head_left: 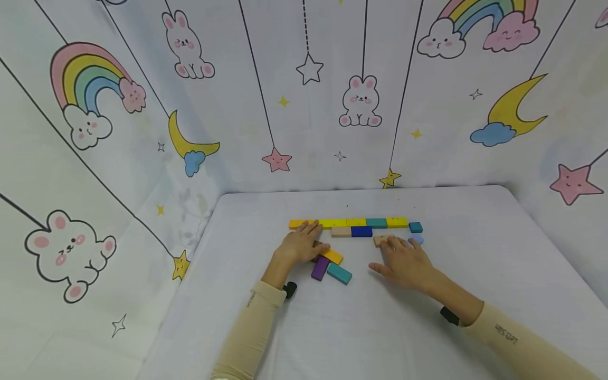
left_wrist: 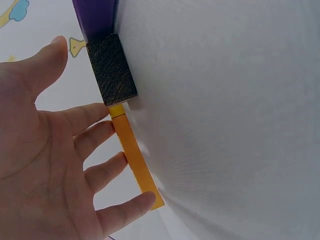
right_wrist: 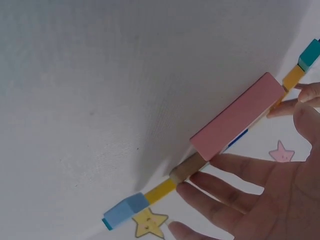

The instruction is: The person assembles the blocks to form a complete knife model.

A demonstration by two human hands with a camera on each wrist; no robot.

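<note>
My left hand (head_left: 296,247) spreads over the left end of a long row of wooden blocks, its fingertips touching the orange block (left_wrist: 135,155). Close to its thumb are a dark block (left_wrist: 111,70), a yellow-orange block (head_left: 333,256) and a purple block (head_left: 320,268). My right hand (head_left: 408,265) reaches flat with loosely extended fingers, the tips at a beige block (head_left: 380,241). Beside its index finger stands a pink block (right_wrist: 237,117), which the hand hides in the head view. Just past those fingers is a light blue block (head_left: 416,239).
The back row continues with yellow blocks (head_left: 332,223) and a teal block (head_left: 377,223). Against its front lie a beige block (head_left: 340,231) and a dark blue block (head_left: 362,231). A small teal block (head_left: 415,227) sits at the right end; another teal block (head_left: 339,273) lies nearer.
</note>
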